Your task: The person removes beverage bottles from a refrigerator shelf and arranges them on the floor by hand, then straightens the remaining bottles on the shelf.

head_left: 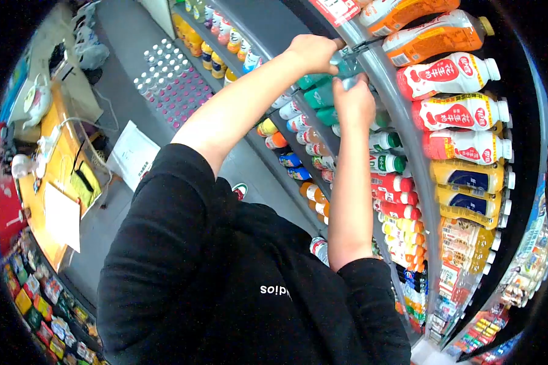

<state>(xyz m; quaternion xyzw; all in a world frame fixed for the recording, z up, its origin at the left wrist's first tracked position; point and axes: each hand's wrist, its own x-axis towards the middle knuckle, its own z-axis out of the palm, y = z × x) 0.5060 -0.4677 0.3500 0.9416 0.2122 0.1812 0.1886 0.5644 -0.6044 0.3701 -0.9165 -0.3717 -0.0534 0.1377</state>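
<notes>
My left hand (313, 55) reaches onto the shelf of a drinks rack, its fingers curled around a teal-green bottle (345, 63). Just below it, my right hand (354, 102) is closed at the near end of the bottles, with a pale piece by its thumb; the fingers partly hide what it grips. More teal-green bottles (319, 96) lie in view between and beside my wrists. Green-capped bottles (386, 163) stand in the same row, near my right forearm.
A higher shelf with red-and-white bottles (447, 76) and orange bottles (432, 38) is at the right. Lower rows hold many drinks. Packed small bottles (173, 85) stand on the floor at the left, near a white sheet (131, 155) and a wooden desk (42, 222).
</notes>
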